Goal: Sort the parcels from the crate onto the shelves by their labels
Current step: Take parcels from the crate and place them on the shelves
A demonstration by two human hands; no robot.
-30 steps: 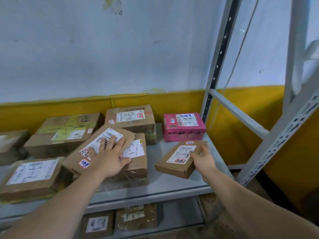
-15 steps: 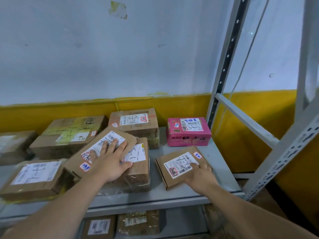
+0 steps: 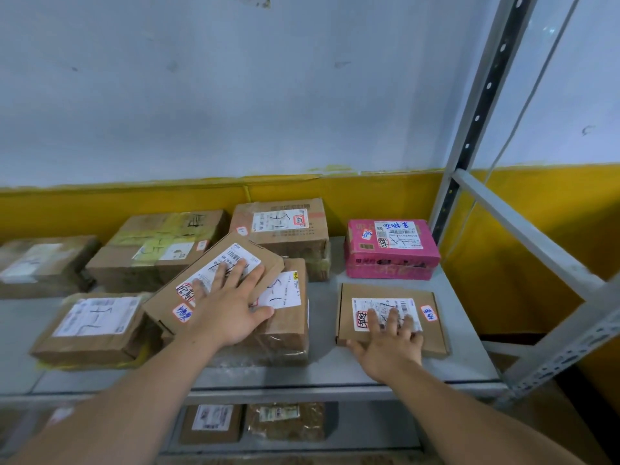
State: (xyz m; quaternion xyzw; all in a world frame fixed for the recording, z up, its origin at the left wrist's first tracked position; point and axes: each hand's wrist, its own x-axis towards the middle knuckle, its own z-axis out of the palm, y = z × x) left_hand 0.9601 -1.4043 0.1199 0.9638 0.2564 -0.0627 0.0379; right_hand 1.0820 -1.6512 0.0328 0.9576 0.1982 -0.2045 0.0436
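Grey metal shelf [image 3: 469, 364], yellow-banded wall [image 3: 335, 193] behind. R hand [image 3: 391, 350] flat on small flat parcel [image 3: 385, 293], fingers [image 3: 394, 317] straight, spread over label [image 3: 372, 308]; parcel down on shelf, just in front of pink parcel [image 3: 392, 260]. L hand [image 3: 228, 313] palm-down, fingers wide, on tilted parcel [image 3: 265, 260]. Recommend: square to shelf edge, label up, lift palm straight off.

Pink parcel [image 3: 392, 260], brown cardboard parcels [image 3: 391, 293] with white labels, grey shelf [image 3: 469, 360].
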